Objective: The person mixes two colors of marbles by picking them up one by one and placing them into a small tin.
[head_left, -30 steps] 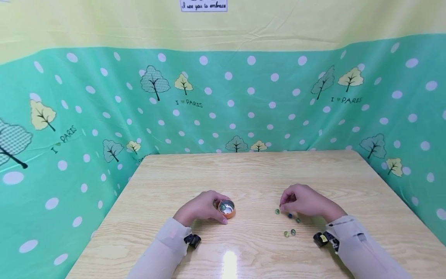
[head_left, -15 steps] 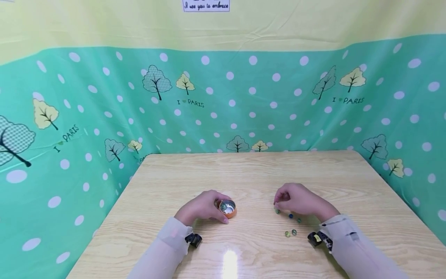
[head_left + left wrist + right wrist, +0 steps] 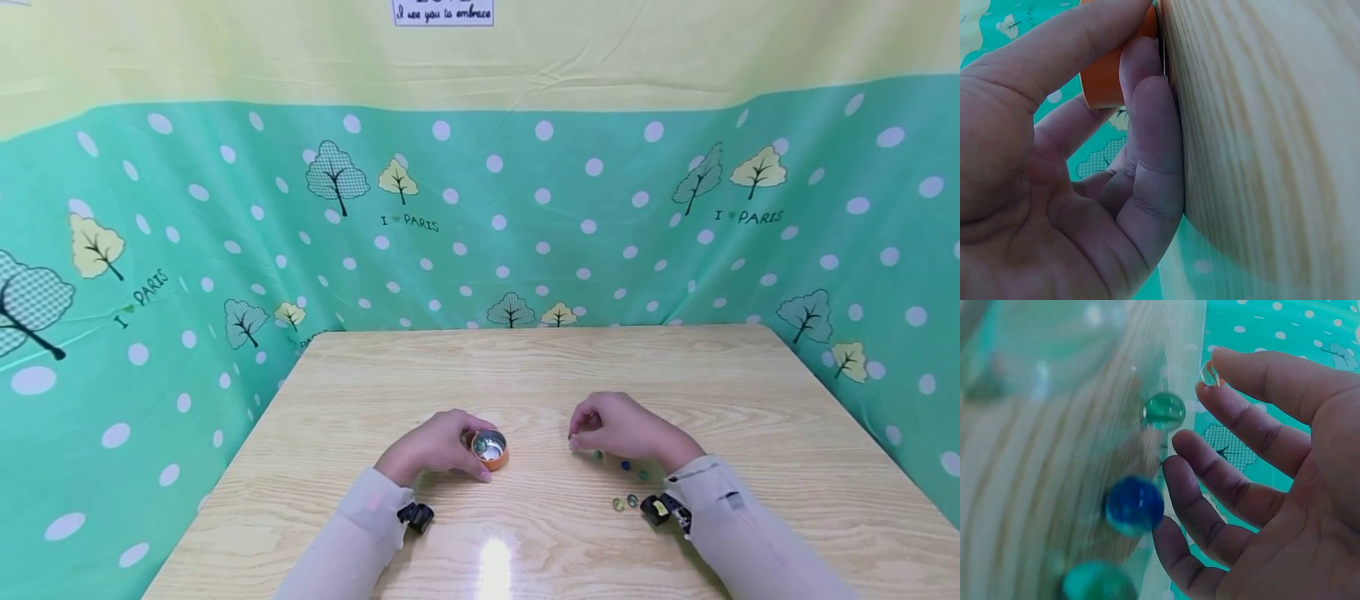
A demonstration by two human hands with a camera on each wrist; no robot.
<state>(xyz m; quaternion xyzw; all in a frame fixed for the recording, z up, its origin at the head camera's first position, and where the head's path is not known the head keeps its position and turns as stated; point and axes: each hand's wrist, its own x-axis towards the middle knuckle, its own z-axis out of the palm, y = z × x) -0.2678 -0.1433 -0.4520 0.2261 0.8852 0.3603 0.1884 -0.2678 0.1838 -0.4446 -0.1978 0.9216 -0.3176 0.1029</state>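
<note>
My left hand (image 3: 433,447) grips a small orange round tin (image 3: 498,465) between thumb and fingers; the tin stands upright on the table, its shiny inside holding at least one glass marble (image 3: 481,446). In the left wrist view, the tin's orange wall (image 3: 1102,81) shows behind the thumb. To the right, my right hand (image 3: 622,429) pinches a clear marble with an orange swirl (image 3: 1210,374) between thumb and index finger. Below that hand lie a green marble (image 3: 1164,410), a blue marble (image 3: 1135,505) and a teal marble (image 3: 1099,581).
A yellow-green marble (image 3: 618,504) and a grey-green marble (image 3: 632,501) lie nearer the front of the wooden table (image 3: 525,375). A green dotted curtain (image 3: 540,221) borders the table at the back and sides.
My right hand has moved left from above the loose marbles, towards the tin, with a marble in its fingertips. The left hand and the tin have stayed in place.
</note>
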